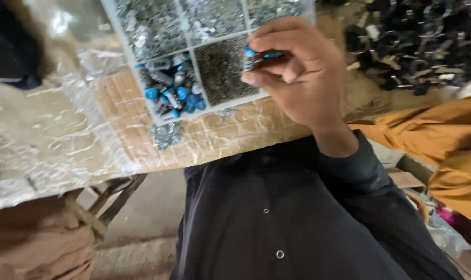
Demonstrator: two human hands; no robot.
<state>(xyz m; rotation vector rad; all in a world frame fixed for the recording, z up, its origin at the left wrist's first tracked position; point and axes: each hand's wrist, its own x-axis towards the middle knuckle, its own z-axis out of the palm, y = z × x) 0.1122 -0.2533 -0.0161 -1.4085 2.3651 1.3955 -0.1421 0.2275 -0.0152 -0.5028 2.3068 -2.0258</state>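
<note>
Your bench [53, 140] fills the upper left of the view, a wooden top wrapped in crinkled clear plastic sheet, its near edge running from the lower left up toward your wrist. Below that edge you see your own dark buttoned shirt [277, 218], and to the right an orange-brown cloth [448, 150]. At the far right corner lies a heap of dark metal parts [417, 41], blurred.

On the bench, toward its far edge, sits a clear compartment tray [157, 116] with white dividers. Its far row of cells holds silvery small parts; the near right cell holds fine dark grey pieces; the near left cell holds a pile of blue-capped cylinders [173, 93], lying every which way. A small scatter of silvery bits [165, 134] rests on the bench just beside the tray's near edge.

Your right hand [303, 78] hovers over the tray's near right corner, fingers curled closed and pinching a small cylindrical part with a blue top [253, 56] between thumb and fingertips. Most of it is hidden by your fingers; its long axis appears to run roughly across the view, blue end pointing right, though blur makes that uncertain. Your left hand does not show.
</note>
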